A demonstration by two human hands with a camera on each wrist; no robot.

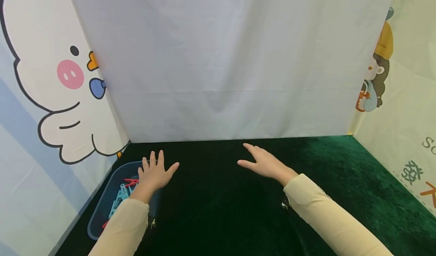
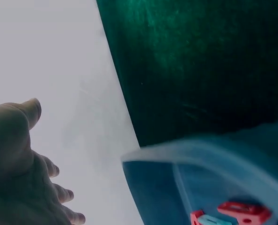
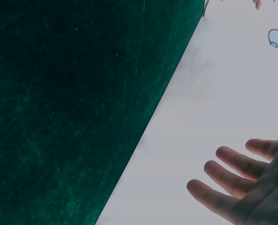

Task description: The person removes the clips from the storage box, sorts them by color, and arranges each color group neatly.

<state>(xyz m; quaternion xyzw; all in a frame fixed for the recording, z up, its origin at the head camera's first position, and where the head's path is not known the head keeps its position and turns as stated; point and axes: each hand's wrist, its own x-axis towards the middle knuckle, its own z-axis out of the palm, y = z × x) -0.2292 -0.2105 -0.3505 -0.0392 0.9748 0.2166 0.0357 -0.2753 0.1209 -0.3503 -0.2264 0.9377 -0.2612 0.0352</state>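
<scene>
Fingers spread, my left hand point(image 1: 153, 178) hovers over the right side of a blue plastic basin point(image 1: 98, 214). Inside the basin lie light blue clothespins point(image 1: 119, 199) and red clothespins point(image 1: 131, 182), partly hidden by the hand and sleeve. The left wrist view shows the basin's rim point(image 2: 200, 152) close up, with a red clothespin point(image 2: 244, 212) inside. My right hand point(image 1: 267, 163) is held out above the dark green cloth, its fingers straight and thumb apart. Nothing is in either hand; the right wrist view shows that palm point(image 3: 265, 192) bare.
Dark green velvety cloth point(image 1: 218, 210) covers the table. A plain white curtain point(image 1: 218, 59) hangs along the back edge. Printed cloth walls stand at both sides, with a white cartoon bird point(image 1: 44, 59) on the left and a cartoon figure point(image 1: 376, 74) on the right.
</scene>
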